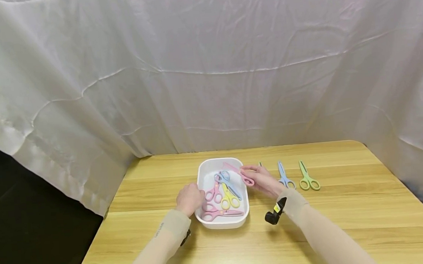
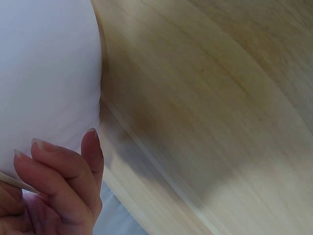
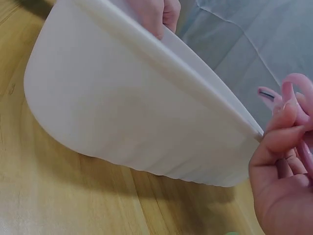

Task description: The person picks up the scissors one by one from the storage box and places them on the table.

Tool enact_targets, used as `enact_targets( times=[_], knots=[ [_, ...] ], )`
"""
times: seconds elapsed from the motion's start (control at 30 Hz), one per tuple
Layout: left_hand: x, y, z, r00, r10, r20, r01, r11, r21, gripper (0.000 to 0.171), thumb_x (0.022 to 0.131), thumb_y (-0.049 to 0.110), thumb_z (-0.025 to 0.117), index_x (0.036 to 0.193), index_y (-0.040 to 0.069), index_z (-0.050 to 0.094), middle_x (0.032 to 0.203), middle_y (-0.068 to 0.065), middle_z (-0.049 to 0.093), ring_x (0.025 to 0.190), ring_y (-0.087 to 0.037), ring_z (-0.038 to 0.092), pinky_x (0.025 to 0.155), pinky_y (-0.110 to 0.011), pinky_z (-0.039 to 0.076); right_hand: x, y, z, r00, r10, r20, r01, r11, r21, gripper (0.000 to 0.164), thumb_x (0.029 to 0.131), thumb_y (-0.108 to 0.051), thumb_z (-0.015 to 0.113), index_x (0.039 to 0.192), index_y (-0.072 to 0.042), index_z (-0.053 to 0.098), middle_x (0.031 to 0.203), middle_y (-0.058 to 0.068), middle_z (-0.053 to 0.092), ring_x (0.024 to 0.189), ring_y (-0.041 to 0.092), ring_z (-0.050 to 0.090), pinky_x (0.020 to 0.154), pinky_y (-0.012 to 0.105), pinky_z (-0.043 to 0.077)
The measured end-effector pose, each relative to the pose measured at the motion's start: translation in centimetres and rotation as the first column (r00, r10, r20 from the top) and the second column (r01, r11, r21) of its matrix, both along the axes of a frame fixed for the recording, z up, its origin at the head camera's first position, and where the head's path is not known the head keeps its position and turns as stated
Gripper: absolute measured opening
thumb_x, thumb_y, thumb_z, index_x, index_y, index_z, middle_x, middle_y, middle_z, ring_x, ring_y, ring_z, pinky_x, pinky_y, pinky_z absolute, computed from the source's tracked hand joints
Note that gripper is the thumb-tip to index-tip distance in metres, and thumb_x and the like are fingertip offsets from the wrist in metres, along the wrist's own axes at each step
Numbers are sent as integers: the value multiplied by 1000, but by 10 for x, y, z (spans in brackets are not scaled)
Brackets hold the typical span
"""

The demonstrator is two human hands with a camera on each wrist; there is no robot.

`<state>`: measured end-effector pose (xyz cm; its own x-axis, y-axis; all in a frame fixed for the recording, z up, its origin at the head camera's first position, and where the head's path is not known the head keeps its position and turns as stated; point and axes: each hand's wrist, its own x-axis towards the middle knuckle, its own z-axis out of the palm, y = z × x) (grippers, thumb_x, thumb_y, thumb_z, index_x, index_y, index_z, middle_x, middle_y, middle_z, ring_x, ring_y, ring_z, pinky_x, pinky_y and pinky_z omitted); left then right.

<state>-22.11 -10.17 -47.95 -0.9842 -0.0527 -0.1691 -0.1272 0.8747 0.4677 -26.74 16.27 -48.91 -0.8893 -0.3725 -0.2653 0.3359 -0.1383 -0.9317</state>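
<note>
A white plastic tray stands on the table and holds pink scissors, more pink scissors, blue scissors and yellow scissors. My left hand grips the tray's left side; in the left wrist view its curled fingers lie against the outer wall. Above the right rim, my right hand pinches another pair of pink scissors, whose blades point over the tray's far part. Their pink handle loops show beside the fingers in the right wrist view.
Right of the tray, blue scissors and green scissors lie on the wooden table. A small green tip shows behind my right hand. A grey curtain hangs along the table's back edge.
</note>
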Motion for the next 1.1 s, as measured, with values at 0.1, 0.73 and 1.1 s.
enact_targets(
  times=[0.1, 0.73, 1.1],
  knots=[
    [0, 0, 1, 1000, 3, 17, -4, 1000, 5, 28, 95, 23, 57, 103, -2, 65, 81, -10, 63, 68, -23, 59, 57, -32, 44, 1, 2, 1, 999, 25, -33, -24, 999, 33, 52, 105, -18, 53, 148, 4, 35, 113, 6, 63, 81, 3, 59, 70, 14, 50],
    [0, 0, 4, 1000, 16, 26, -17, 999, 30, 24, 94, 22, 58, 100, -1, 66, 82, -9, 64, 68, -23, 59, 57, -32, 44, 3, 2, 4, 993, 76, -87, -77, 997, -14, 55, 107, -20, 48, 153, 4, 32, 88, -9, 64, 65, 0, 49, 63, 14, 41],
    [2, 1, 3, 1000, -1, 11, 1, 1000, 18, 25, 93, 22, 58, 100, -1, 66, 82, -10, 65, 67, -22, 59, 56, -32, 44, 9, 4, 7, 994, 74, -78, -79, 995, -56, 50, 105, -16, 50, 150, 1, 36, 94, -10, 71, 69, -1, 57, 63, 13, 45]
  ],
)
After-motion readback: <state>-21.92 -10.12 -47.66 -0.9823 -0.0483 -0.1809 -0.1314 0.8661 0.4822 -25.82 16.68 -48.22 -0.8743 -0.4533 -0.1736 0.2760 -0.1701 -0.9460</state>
